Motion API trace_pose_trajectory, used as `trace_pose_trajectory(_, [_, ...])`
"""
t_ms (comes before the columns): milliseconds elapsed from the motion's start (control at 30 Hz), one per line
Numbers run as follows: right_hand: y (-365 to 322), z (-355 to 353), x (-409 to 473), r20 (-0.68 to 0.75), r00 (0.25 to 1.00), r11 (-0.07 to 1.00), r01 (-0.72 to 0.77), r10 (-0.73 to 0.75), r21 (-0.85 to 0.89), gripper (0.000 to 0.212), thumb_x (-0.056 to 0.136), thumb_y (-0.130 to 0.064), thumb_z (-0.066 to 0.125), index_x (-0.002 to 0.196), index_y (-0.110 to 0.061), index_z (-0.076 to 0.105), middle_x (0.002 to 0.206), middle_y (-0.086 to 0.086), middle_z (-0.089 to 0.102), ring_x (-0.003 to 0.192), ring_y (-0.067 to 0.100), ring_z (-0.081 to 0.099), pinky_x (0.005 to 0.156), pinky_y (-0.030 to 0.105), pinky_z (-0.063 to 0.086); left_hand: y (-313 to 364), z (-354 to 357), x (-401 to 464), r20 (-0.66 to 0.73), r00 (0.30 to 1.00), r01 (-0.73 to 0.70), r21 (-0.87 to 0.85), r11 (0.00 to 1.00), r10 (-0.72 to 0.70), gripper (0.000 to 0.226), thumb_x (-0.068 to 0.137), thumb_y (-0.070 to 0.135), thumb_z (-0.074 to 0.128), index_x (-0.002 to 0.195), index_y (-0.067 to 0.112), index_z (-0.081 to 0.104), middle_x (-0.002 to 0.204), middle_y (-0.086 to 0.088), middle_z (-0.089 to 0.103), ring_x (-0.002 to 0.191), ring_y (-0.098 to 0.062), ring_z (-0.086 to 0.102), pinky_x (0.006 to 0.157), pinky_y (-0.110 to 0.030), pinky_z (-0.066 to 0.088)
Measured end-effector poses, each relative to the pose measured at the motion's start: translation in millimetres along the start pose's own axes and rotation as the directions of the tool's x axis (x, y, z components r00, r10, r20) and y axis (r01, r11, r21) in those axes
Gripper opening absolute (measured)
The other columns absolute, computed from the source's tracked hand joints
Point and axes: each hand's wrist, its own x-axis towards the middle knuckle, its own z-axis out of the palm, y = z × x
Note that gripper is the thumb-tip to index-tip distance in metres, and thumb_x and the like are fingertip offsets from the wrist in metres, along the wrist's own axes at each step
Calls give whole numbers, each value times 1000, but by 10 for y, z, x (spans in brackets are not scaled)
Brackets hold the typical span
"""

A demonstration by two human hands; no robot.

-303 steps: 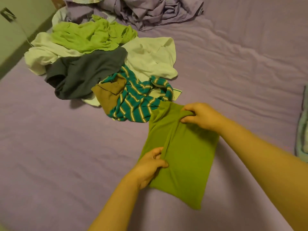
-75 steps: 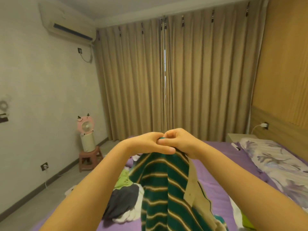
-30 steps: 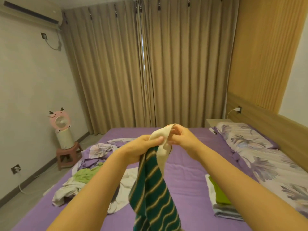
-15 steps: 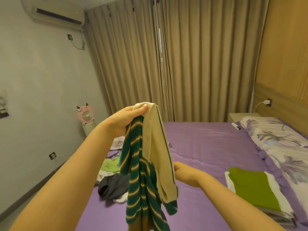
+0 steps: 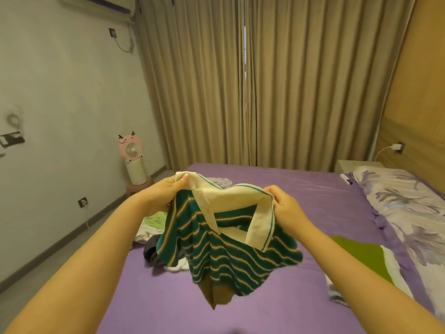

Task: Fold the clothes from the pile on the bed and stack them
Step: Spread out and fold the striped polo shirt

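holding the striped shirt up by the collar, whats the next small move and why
Probably lower the striped shirt flat onto the bare purple bed in front. The left hand and right hand pinch its cream collar apart in mid-air, and the body hangs bunched, so it needs spreading before folding.

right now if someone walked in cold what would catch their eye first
First the green striped shirt, held up in mid-air at the centre, the left hand and right hand each gripping its cream collar. Behind it, tan curtains fill the far wall above the purple bed. At the left, a pink fan stands by the wall, and a folded green garment lies on the stack at the right.
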Motion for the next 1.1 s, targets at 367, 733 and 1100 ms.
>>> trace_pose_trajectory(367, [20, -210, -235, 270, 854, 839, -293, 445, -458, 13, 92, -30, 56, 101, -23, 64, 96, 1, 66, 87, 18, 61, 68, 28, 52, -561, 818, -8, 96, 995, -53, 337, 940, 22, 37, 94, 57, 40, 110, 32, 62, 116, 15, 55, 104, -7, 52, 85, -23, 38])
trace_pose_trajectory(733, [856, 12, -518, 384, 655, 752, -487, 651, -445, 20, 96, -23, 51, 102, -13, 67, 96, 9, 68, 83, 21, 59, 85, 36, 51, -1182, 1113, 460, 295, 903, 189, 381, 905, -313, 22, 93, 42, 50, 98, 30, 67, 112, -2, 65, 102, -19, 61, 86, -30, 48])
trace_pose_trajectory(1100, [3207, 1342, -1010, 274, 507, 572, -771, 817, -281, 50, 85, 3, 57, 131, -14, 46, 84, 1, 45, 66, 12, 46, 59, 21, 39, -3532, 2327, 1380, 282, 877, 304, 304, 903, -390, 27, 97, 37, 46, 118, 19, 45, 112, 1, 52, 96, -14, 51, 78, -25, 41])
